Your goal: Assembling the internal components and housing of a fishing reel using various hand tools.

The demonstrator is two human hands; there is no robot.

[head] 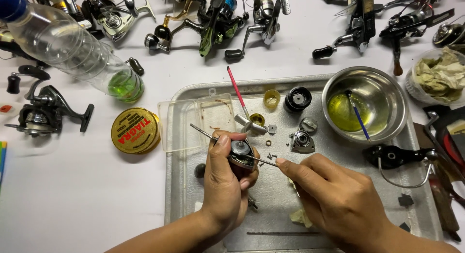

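Reel body held over the tray, thin rod at its side

Hands meet above the metal tray (pixel 177 185). The left hand (pixel 225 185) is wrapped around a small dark reel body (pixel 240 152), thumb pressed over its top and fingers curled under it, so the part sits raised off the tray, near the tray's middle. A thin metal shaft (pixel 202 132) sticks out of the reel body toward the upper left. The right hand (pixel 334 195) pinches a slim metal rod (pixel 264 161) between thumb and forefinger, fingers narrow and closed on it, with the rod's far end touching the side of the reel body.

Judging from this, the step in hand is fine work on the inside of the reel body: poking, aligning or freeing a small piece. The next move seems to call for a steady left grip and a light, straight push or pull along the rod, since a slip could drop something small.

Loose parts lie just beyond the hands: a washer (pixel 268 142), a grey gear housing (pixel 302 141), a black spool (pixel 297 99). A steel bowl (pixel 387 86) with yellow liquid and a brush (pixel 357 115) stands at the tray's upper right.
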